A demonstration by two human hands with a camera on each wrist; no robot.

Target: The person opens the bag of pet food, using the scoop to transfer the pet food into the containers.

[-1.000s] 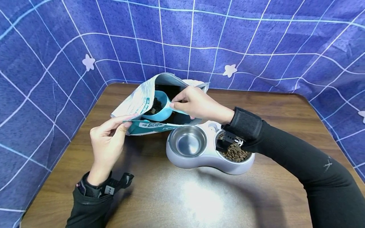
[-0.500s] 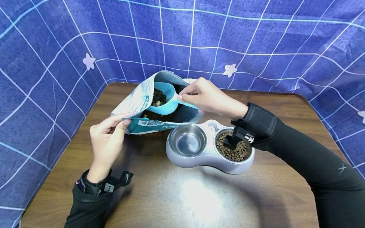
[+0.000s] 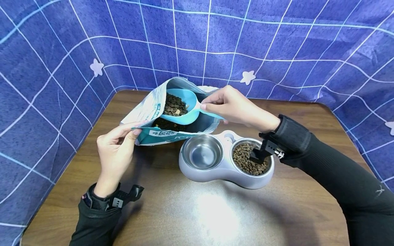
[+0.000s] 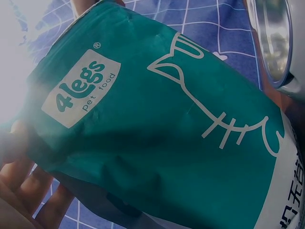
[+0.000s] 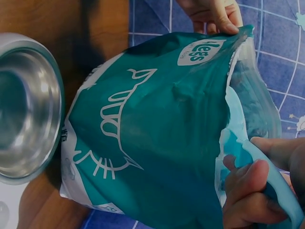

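Observation:
In the head view a teal and white pet food bag [image 3: 150,136] stands with its mouth spread, dark kibble inside. My left hand [image 3: 115,148] pinches the left corner of its rim between thumb and fingers. My right hand [image 3: 235,106] grips the handle of a light blue scoop [image 3: 187,118], which sits in the bag's mouth with brown kibble and a pale piece in it. The right wrist view shows those fingers [image 5: 248,181] curled round the scoop's handle at the rim. In the left wrist view the bag's printed front [image 4: 157,124] hides most of the left fingers.
A light grey double feeder [image 3: 221,174] stands on the wooden table [image 3: 172,208] in front of the bag. Its left steel bowl [image 3: 203,153] shows bare metal; kibble [image 3: 246,160] fills the right one, partly behind the wrist camera. A blue gridded cloth [image 3: 197,37] hangs behind.
My right hand has moved right and the scoop has risen from deeper in the bag to its mouth, carrying kibble. The left hand has stayed at the rim.

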